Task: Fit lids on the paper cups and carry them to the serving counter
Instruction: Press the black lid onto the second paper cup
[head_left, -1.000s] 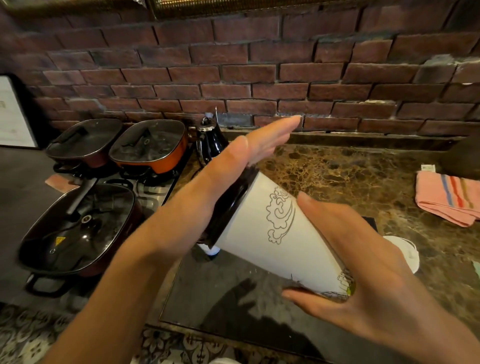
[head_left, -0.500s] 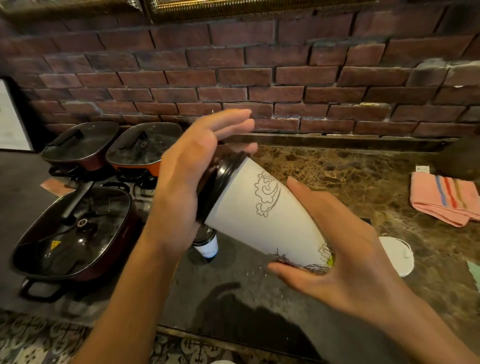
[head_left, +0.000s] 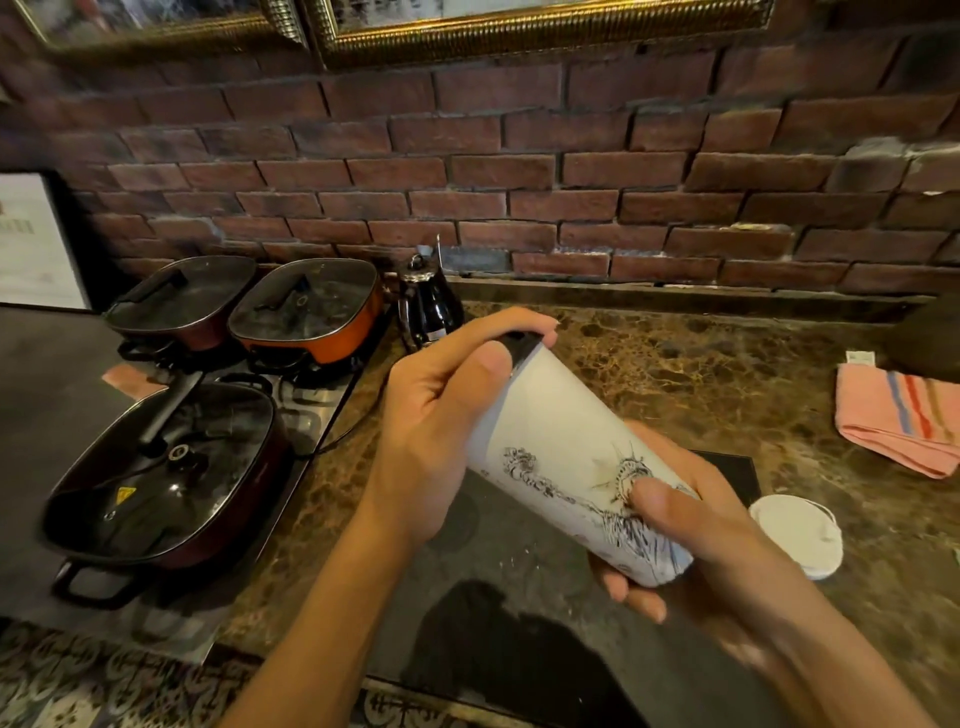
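Brick wall behind, marble counter (head_left: 701, 374) below: the paper cup (head_left: 561, 457) hangs tilted above it, mouth up-left. Left hand (head_left: 441, 415) curls over its black lid (head_left: 519, 345); right hand (head_left: 696, 530) clamps the base.

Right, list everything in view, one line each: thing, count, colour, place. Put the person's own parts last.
paper cup: 1, white with line drawings, held tilted over the counter
lid: 1, black, on the cup's mouth, mostly hidden by fingers
electric pans: 3, two dark red, one orange, glass lids, left
kettle: 1, black, at the wall right of the orange pan
towel: 1, pink with stripes, far right on the counter
round disc: 1, white, lying on the counter behind the right hand
dark mat: 1, black, under the hands
counter: 1, brown marble
brick wall: 1, red-brown, behind
gilt frames: 2, gold, top edge
left hand: 1, gripping the lid end
right hand: 1, holding the cup's base
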